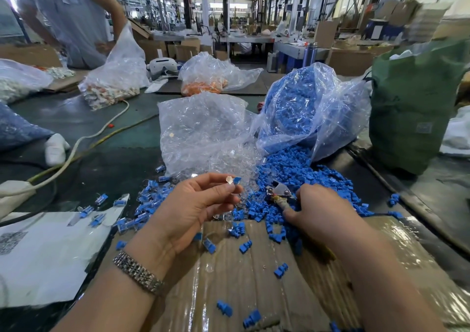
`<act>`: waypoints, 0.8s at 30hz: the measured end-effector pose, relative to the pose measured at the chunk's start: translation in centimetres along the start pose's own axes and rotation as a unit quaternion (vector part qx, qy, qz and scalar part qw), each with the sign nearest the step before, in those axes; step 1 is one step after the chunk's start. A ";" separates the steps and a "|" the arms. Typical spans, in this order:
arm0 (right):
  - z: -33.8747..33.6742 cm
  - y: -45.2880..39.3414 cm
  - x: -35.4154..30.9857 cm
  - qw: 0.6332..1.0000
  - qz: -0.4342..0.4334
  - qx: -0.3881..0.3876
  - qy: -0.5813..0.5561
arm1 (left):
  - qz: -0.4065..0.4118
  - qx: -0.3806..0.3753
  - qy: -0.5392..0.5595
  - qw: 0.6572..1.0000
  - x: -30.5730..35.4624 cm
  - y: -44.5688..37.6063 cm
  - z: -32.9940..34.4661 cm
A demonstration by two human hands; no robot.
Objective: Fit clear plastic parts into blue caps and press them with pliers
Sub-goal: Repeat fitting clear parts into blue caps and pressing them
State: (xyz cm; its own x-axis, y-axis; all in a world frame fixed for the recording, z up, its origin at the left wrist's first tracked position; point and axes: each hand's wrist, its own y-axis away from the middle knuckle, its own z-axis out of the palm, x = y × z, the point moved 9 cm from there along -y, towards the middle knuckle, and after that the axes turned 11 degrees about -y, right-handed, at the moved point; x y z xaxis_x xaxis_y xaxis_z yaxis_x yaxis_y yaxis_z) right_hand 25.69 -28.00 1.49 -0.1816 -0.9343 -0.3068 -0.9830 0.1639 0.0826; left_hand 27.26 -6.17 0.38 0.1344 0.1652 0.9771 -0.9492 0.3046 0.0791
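My left hand (195,202) is raised palm-up and pinches a clear plastic part (229,179) joined to a small blue cap (237,179) at its fingertips. My right hand (318,209) rests on the heap of loose blue caps (300,176) and grips the wrapped handle of the pliers (278,191), whose metal jaws point left toward the left hand. A clear bag of clear plastic parts (201,130) lies behind the left hand. A bag of blue caps (302,107) spills forward beside it.
Flattened cardboard under tape (254,268) lies below my arms, strewn with blue caps. Finished blue-and-clear pieces (142,204) gather at left, near a white sheet (48,252). A green sack (417,102) stands at right. Another person (68,13), more bags and a white cable (84,143) are at left.
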 end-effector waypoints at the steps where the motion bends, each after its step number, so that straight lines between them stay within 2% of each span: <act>1: 0.0 0.1 -0.2 1.000 -0.003 -0.001 0.003 | 0.000 0.001 0.002 1.000 0.0 0.0 -0.1; 6: -0.8 -0.2 -0.5 0.998 -0.011 0.017 -0.056 | 0.006 0.007 0.017 1.000 0.3 0.0 -0.4; 10: -2.1 0.3 -0.6 0.976 -0.041 0.007 -0.216 | 0.010 0.024 0.048 0.999 0.4 0.0 -0.7; 12: -1.7 1.0 -1.8 0.949 -0.068 -0.062 -0.302 | 0.014 0.037 0.059 0.997 0.6 -0.1 -0.9; 14: -0.2 2.1 -3.3 0.903 -0.072 -0.162 -0.391 | 0.019 0.047 0.058 0.997 0.7 -0.1 -1.0; 16: 0.8 3.2 -4.7 0.866 -0.075 -0.228 -0.439 | 0.022 0.050 0.049 0.997 0.8 -0.1 -1.0; 24: 1.4 4.7 -7.1 0.854 -0.110 -0.267 -0.433 | 0.043 0.042 0.002 0.998 0.8 -0.2 -0.4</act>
State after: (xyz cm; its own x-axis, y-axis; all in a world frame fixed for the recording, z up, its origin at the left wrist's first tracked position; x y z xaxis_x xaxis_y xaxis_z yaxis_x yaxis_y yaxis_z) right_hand 22.37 -20.19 2.71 -0.1738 -0.3010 -0.9377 -0.8857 -0.3684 0.2824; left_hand 27.64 -5.70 1.11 0.0532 0.1909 0.9802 -0.9776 0.2100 0.0122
